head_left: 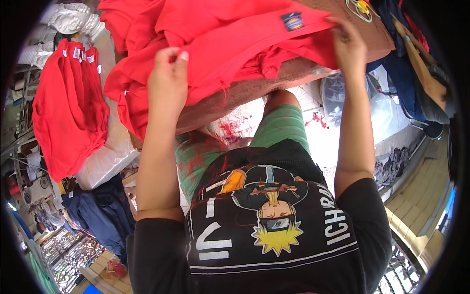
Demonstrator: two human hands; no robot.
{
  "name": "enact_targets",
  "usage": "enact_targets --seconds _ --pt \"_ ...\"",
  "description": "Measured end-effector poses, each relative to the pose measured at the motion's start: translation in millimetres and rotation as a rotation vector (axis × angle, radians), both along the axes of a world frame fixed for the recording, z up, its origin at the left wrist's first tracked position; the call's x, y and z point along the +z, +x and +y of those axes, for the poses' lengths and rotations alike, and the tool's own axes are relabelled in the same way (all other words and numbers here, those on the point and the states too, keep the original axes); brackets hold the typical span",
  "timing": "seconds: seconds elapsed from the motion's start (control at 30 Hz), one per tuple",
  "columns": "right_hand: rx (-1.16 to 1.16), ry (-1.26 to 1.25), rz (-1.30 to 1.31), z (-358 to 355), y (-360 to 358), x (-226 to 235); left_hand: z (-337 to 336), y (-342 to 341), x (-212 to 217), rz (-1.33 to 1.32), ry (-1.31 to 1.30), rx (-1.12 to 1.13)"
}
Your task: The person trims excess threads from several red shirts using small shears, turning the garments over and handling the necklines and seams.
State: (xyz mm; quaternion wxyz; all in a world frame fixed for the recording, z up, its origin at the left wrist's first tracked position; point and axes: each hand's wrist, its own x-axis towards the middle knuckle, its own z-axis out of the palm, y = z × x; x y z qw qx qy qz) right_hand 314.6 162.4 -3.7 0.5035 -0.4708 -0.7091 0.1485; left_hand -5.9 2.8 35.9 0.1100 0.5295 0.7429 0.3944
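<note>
A red garment (230,49) with a small dark patch (293,21) sewn on is stretched between my two hands over a brown-covered table (210,109). My left hand (169,73) is closed on its near edge, thumb on top, toward the left. At the garment's right end my right hand (350,46) grips the cloth just beyond the patch, with its fingers partly hidden. More red cloth (132,22) lies bunched behind and to the left of my left hand.
Several red garments (71,112) with white tags lie at the left on a plastic-wrapped bundle (105,159). Navy cloth (100,210) hangs below them. A clear plastic bag (338,95) stands right of my knees. Another person's arm (421,68) is at the far right. Red thread scraps (232,130) litter the floor.
</note>
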Motion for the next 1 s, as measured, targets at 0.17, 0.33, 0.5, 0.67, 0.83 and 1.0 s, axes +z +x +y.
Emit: enact_targets --seconds 0.17,0.33,0.5,0.67,0.83,1.0 --pt "-0.093 -0.100 -0.139 -34.2 -11.3 -2.6 -8.1 12.3 0.3 0.200 -0.021 0.021" --pt "0.217 -0.050 -0.136 -51.2 -54.4 19.0 19.2 47.1 12.9 0.057 0.206 -0.367" --pt "0.278 -0.242 -0.186 -47.4 -76.0 -10.8 39.9 71.9 -49.9 0.081 0.111 -0.360" --pt "0.304 -0.267 -0.114 -46.3 -70.3 -20.7 41.8 73.0 -60.4 -0.054 0.042 -0.290" --pt "0.292 -0.279 -0.121 -48.4 -71.8 -19.2 41.3 50.6 -50.0 -0.596 -0.116 -0.311" --pt "0.293 -0.253 -0.145 -48.9 -72.2 -21.4 26.9 39.2 -30.9 -0.942 -0.003 -0.434"
